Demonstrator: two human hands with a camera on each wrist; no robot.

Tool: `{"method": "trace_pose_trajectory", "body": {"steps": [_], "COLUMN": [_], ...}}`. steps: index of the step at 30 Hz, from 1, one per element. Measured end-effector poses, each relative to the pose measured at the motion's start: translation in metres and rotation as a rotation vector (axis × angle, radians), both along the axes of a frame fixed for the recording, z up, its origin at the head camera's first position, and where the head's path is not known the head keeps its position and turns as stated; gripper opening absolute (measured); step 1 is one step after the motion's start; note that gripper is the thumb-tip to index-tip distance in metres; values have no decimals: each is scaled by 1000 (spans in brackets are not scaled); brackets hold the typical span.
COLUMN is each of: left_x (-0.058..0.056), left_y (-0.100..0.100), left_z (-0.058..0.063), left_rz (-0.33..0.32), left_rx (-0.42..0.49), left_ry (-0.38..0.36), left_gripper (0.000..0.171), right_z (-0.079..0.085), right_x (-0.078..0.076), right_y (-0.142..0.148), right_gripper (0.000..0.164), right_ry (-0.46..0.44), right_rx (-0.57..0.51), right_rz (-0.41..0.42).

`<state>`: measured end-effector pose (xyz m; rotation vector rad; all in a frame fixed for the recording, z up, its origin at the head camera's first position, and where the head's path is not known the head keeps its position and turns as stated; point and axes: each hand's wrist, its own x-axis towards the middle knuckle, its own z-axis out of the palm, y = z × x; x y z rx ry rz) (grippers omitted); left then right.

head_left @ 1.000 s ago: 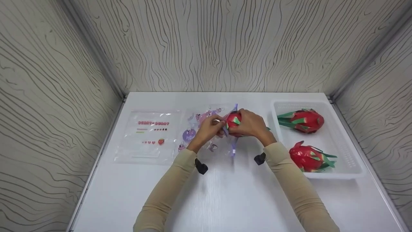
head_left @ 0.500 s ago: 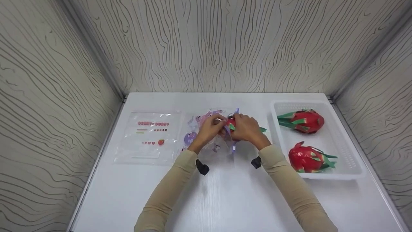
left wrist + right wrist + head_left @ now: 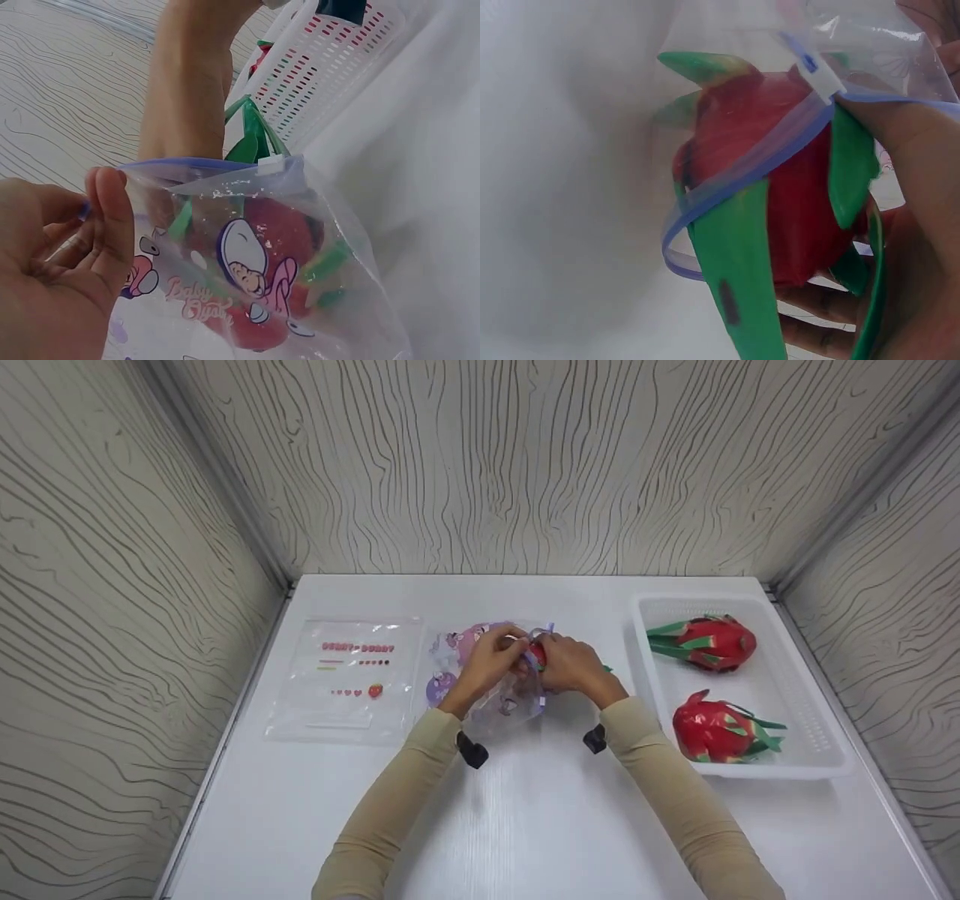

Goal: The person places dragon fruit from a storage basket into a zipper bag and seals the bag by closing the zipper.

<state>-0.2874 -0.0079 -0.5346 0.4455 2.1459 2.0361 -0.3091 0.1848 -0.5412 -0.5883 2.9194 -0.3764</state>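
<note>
My left hand (image 3: 491,660) pinches the purple-edged mouth of a clear zip bag (image 3: 337,292) printed with cartoon figures. My right hand (image 3: 574,664) grips a red dragon fruit (image 3: 802,210) with green leaf tips. In the right wrist view the purple zip strip crosses the fruit slantwise; its upper part lies inside the bag, while long green leaves stick out of the mouth. A white slider (image 3: 823,81) sits on the strip near the right thumb. Through the film, the left wrist view shows the red fruit. The right hand's fingers are partly hidden behind the fruit.
To the right stands a white perforated basket (image 3: 750,769) holding two more dragon fruits, one at the back (image 3: 720,641) and one nearer (image 3: 712,727). Another clear bag (image 3: 345,667) with strawberry prints lies flat on the table's left. Patterned panels (image 3: 480,472) enclose the table.
My right hand has moved left with the dragon fruit, bringing it farther into the bag. The bag's mouth has bulged round the fruit. My left hand stays nearly in place.
</note>
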Motion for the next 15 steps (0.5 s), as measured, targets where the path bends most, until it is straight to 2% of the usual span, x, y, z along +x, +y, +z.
{"method": "trace_pose_trajectory", "body": {"steps": [6, 10, 15], "left_x": [1, 1, 0], "left_y": [2, 1, 0], "left_z": [2, 2, 0], "left_rz": [5, 7, 28], "left_rx": [14, 18, 18], "left_ry": [6, -4, -16], "left_gripper": [24, 23, 22], "right_z": [1, 4, 10], "right_x": [-1, -1, -1], "right_y": [3, 9, 19], "right_gripper": [76, 75, 79], "right_ry": [-65, -108, -218], "right_rx": [-89, -171, -287], "right_rz": [-2, 25, 46]}}
